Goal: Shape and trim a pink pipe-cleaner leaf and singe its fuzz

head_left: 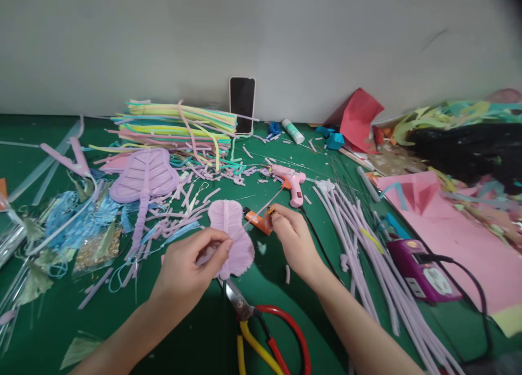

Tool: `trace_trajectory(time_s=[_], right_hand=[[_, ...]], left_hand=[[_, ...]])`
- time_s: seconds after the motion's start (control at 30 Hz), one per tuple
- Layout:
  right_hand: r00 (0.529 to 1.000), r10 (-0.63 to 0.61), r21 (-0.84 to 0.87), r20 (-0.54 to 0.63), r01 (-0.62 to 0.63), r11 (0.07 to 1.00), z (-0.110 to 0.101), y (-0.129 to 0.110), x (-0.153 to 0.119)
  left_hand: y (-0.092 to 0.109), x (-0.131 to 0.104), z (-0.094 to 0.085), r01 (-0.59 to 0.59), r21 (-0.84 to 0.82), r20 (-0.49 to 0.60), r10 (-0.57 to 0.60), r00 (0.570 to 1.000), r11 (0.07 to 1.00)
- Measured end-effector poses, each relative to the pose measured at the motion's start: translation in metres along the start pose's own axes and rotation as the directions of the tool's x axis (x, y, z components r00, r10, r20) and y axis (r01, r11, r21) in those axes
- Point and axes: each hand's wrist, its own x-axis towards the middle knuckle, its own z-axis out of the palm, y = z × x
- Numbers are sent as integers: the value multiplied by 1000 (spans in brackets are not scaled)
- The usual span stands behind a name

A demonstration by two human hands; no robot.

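Note:
My left hand [196,260] pinches the lower left side of a flat lilac piece [224,217] with scalloped edges, made of pipe cleaners set side by side. To its right, the fingers of my right hand [291,239] are closed around something small, dark and yellowish that I cannot make out. Beside those fingertips is an orange lighter [256,221]. A thin pale strand slants between the lilac piece and the pink glue gun [289,182]. Red-and-yellow-handled scissors [244,307] lie below the piece, their blades partly under it.
A finished-looking lilac leaf-shaped fan [144,179] lies at left, near blue tassels [77,220] and pipe-cleaner offcuts. Behind are bundled pipe cleaners [175,127] and a propped phone [242,104]. Long lilac pipe cleaners [375,266], a purple corded device [422,271] and pink sheets [460,233] occupy the right.

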Motion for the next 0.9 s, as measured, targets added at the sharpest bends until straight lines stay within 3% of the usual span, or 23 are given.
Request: trace_trajectory(time_s=[0.4,0.67,0.9], right_hand=[[1000,14,-25,-28,-15,1000,-1,-1,-2],[1000,11,-52,-23,-12,999,-2,1,-1],[998,42,-38,-37,-43,998,-1,2,0]], left_hand=[[-1,1,1,-66,34,-38,68,997,997],[8,2,-1,-250,212,-124,280,952,945],[7,2,1,-272,257,-121,311,943,927]])
